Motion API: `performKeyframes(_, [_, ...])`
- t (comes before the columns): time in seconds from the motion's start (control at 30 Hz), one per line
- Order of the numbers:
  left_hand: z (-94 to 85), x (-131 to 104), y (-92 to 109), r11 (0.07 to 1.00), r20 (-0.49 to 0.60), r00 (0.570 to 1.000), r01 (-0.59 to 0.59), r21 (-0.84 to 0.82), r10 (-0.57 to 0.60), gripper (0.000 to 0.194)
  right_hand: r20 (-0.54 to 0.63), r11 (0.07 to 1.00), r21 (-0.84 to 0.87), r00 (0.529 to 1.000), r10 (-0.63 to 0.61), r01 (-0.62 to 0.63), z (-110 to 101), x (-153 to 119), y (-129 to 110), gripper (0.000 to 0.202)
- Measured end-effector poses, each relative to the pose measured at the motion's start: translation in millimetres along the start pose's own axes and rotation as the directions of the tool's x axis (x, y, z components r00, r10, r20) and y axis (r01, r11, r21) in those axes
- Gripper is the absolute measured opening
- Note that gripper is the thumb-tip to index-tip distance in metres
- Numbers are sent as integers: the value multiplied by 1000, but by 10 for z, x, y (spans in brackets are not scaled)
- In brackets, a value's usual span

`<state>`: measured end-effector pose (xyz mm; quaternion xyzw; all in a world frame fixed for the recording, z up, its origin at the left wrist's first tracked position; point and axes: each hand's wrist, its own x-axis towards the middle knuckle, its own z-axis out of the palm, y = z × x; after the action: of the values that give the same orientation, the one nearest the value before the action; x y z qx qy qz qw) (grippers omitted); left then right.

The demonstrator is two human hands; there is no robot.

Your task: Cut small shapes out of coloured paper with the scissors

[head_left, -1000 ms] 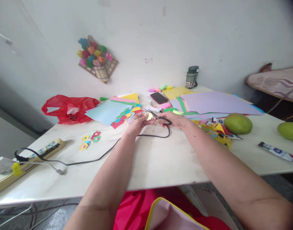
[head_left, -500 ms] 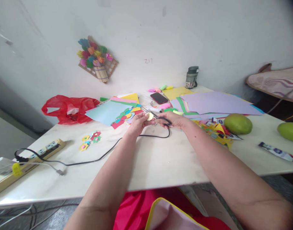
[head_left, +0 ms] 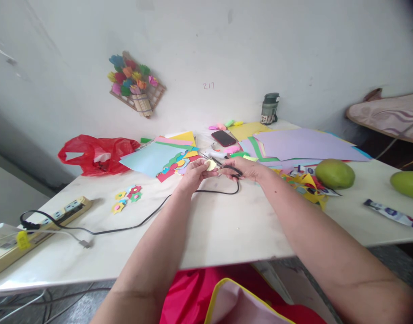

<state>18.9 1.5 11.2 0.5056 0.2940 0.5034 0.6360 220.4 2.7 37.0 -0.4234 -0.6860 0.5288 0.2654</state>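
Note:
A small pale yellow paper piece [head_left: 211,165] is pinched in my left hand [head_left: 195,174], near the middle of the table. My right hand [head_left: 240,168] grips black-handled scissors [head_left: 234,170], whose blades point up and left beside the paper. Exactly where the blades meet the paper is too small to tell. A black cable [head_left: 213,192] runs on the table just below both hands. Colourful cut paper shapes [head_left: 176,164] lie to the left of my left hand, and finished-looking paper flowers [head_left: 135,193] lie further left.
Behind my hands are a phone [head_left: 223,138] and a bottle [head_left: 270,109]. Purple sheets [head_left: 301,144], yellow scraps [head_left: 306,186], green fruit [head_left: 334,174] and a tube [head_left: 391,213] lie right. At left are a red bag [head_left: 98,155] and a power strip [head_left: 68,216].
The yellow paper has turned slightly between my left fingers. Both hands stay in nearly the same place, and the view has shifted very slightly.

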Motion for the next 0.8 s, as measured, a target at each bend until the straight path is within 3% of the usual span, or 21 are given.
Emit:
performKeyframes(0.57, [-11,19,-25,998,-42,999,-3,56,5,39,-69,998,0,996,58,-58,1,-101,-119,39])
performKeyframes(0.8, [-28,27,-39,991,-3,1000,11,132,-11,49,-206,997,72,978,30,-15,-80,-46,-24,30])
